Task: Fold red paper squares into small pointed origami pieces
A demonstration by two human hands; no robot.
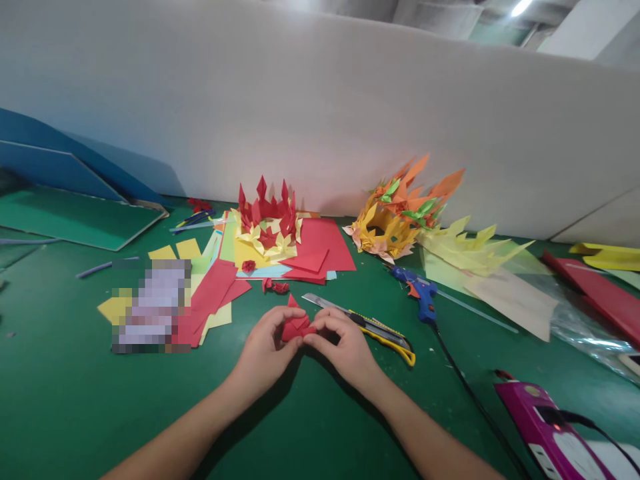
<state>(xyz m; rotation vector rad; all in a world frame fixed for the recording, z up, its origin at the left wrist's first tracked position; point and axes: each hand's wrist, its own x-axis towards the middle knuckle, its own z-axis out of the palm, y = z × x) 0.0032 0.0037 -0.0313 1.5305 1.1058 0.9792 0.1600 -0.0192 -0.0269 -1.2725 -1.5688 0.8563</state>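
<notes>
Between my hands is a small piece of folded red paper [296,325], with a pointed tip sticking up. My left hand [273,337] pinches its left side between thumb and fingers. On the other side, the thumb and fingers of my right hand [340,340] are closed on its lower right edge. Just beyond lie small red folded paper pieces [275,287]. A yellow-handled utility knife [383,333] rests by my right hand, its blade out and pointing up-left. Farther back, a red and yellow paper crown [267,220] stands on stacked coloured sheets.
Right of centre are an orange and yellow paper crown [387,223], a blue glue gun [423,293] with its cord, and a magenta power strip [545,427]. Red paper strips [215,293] and a blurred-out rectangle [153,307] lie left. A white partition [320,100] rises behind.
</notes>
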